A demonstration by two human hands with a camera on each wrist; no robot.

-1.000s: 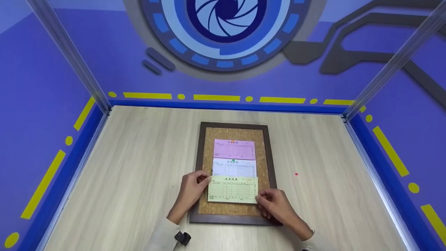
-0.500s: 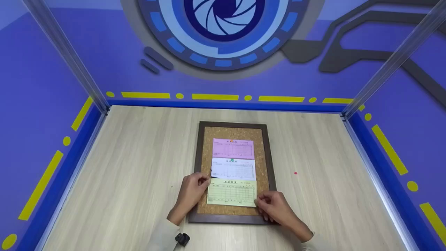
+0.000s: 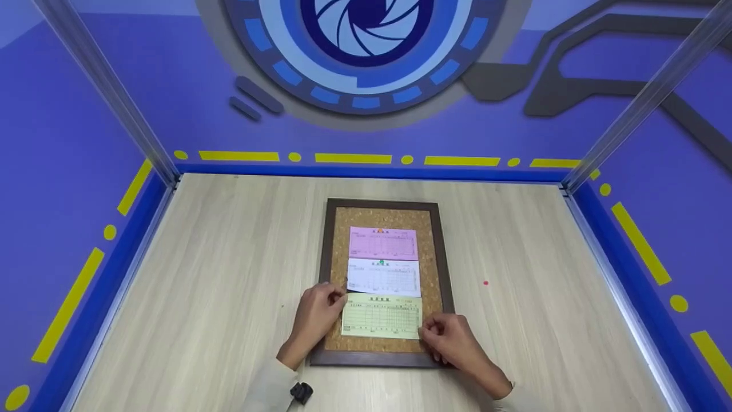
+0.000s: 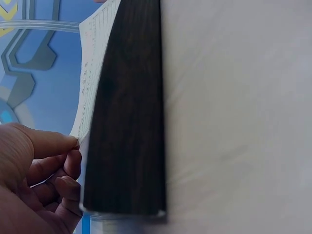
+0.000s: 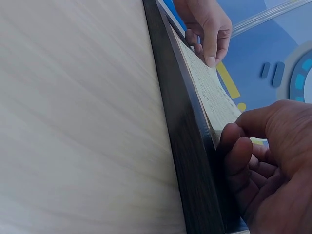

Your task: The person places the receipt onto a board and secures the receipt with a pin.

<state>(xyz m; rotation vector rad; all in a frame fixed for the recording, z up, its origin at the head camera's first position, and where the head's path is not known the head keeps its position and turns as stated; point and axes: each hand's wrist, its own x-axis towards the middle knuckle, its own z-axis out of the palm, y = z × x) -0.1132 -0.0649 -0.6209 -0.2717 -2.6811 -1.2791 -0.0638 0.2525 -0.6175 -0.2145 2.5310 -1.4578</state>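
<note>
Low on a framed cork board (image 3: pixel 334 269), a green slip (image 3: pixel 381 316) lies below a white slip (image 3: pixel 383 277) and a pink slip (image 3: pixel 383 244). Both hands hold it by opposite corners: the left hand (image 3: pixel 316 315) pinches the upper-left corner, the right hand (image 3: pixel 452 339) the lower-right. Board and slips rest on a pale wooden worktop (image 3: pixel 217 274), with a small red dot (image 3: pixel 485 282) nearby.

Bright, even light — soft wrist-view blur

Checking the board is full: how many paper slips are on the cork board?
3. The pink slip is farthest, the white slip in the middle, the green slip nearest, held at its corners by both hands.
</note>
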